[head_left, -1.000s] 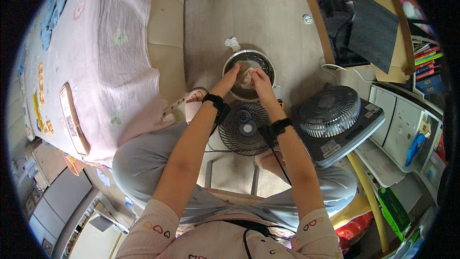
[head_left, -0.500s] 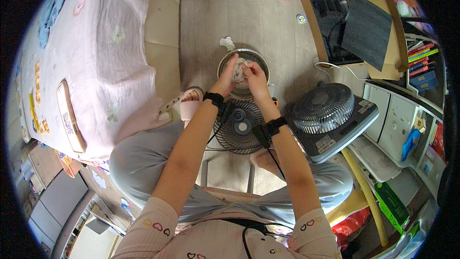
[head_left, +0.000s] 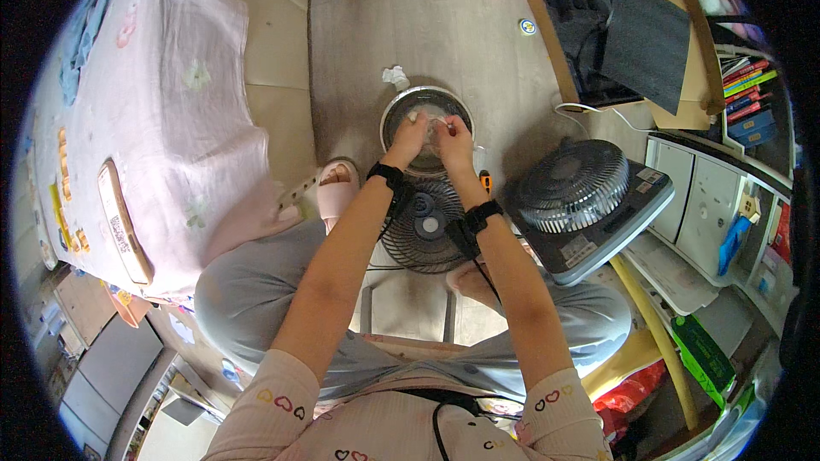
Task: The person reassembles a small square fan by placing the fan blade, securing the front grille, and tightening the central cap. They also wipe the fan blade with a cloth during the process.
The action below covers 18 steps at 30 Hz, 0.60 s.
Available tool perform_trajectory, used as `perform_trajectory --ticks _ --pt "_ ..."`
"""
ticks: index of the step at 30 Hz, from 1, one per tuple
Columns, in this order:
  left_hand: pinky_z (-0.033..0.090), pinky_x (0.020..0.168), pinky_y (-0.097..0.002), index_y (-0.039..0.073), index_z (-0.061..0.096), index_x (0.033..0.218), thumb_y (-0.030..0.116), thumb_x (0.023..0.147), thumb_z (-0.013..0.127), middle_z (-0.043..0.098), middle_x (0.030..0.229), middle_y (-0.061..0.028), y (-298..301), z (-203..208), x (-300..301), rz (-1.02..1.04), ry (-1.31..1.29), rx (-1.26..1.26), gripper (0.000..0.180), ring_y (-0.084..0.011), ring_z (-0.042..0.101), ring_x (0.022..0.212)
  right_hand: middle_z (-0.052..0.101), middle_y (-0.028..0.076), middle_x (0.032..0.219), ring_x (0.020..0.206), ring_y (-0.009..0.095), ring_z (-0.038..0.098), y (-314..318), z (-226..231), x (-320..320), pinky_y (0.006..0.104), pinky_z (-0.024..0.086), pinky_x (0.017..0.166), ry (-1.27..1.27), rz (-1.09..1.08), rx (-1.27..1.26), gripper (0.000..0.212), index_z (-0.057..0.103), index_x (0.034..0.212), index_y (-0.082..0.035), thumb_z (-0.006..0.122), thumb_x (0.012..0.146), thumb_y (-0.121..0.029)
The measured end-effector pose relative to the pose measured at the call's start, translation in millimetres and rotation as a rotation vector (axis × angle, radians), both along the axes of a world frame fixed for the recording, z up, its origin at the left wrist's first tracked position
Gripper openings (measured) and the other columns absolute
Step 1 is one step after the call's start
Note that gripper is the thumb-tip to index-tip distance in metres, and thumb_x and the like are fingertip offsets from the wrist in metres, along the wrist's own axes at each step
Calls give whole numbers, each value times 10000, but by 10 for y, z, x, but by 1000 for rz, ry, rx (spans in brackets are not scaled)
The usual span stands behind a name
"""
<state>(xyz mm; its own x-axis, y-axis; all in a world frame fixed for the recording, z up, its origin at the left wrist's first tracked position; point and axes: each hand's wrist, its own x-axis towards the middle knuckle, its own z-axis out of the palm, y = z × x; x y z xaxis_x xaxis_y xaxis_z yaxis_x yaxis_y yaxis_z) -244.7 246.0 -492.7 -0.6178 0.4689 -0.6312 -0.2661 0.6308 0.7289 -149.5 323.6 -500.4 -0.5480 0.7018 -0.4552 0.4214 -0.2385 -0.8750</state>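
Note:
Both my hands are lowered into a round metal basin (head_left: 386, 116) on the floor ahead of me. My left hand (head_left: 409, 136) and my right hand (head_left: 453, 142) are closed on a thin, whitish crumpled cloth (head_left: 433, 130), one at each side. The cloth looks wet and partly blends with the basin's contents. Just nearer than the basin, below my wrists, lies a dark round fan grille (head_left: 410, 243) with a round hub in its middle. An orange-and-black handled tool (head_left: 486, 181) lies to the right of my right wrist.
A crumpled white tissue (head_left: 395, 76) lies beyond the basin. On the right, a fan with a clear grille (head_left: 574, 188) rests on its grey base. Farther right stand an open cardboard box (head_left: 553, 51) and white cabinets (head_left: 705, 213). A bed with a pink cover (head_left: 192, 111) borders the left.
Both hands have gone from holding the balled-up cloth above the basin to lower inside it. They have moved slightly apart, and the cloth now looks more spread. The view has shifted slightly.

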Motion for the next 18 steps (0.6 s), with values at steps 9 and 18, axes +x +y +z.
perform_trajectory --ticks 9,18 --pt "395 1048 -523 -40 587 1239 510 1060 224 585 1278 -295 -228 -23 -116 -215 8 -154 683 -488 528 1186 578 222 1174 1093 415 539 -114 -56 76 495 459 919 -350 300 693 285 619 1128 -30 635 848 -79" --pt "394 1058 -481 -42 588 1270 478 1052 273 581 1318 -281 -368 -146 -263 -162 -59 -187 646 -456 515 1245 585 148 1236 1194 352 504 -197 -179 171 454 433 1004 -620 773 987 383 618 1223 -83 631 839 -86"
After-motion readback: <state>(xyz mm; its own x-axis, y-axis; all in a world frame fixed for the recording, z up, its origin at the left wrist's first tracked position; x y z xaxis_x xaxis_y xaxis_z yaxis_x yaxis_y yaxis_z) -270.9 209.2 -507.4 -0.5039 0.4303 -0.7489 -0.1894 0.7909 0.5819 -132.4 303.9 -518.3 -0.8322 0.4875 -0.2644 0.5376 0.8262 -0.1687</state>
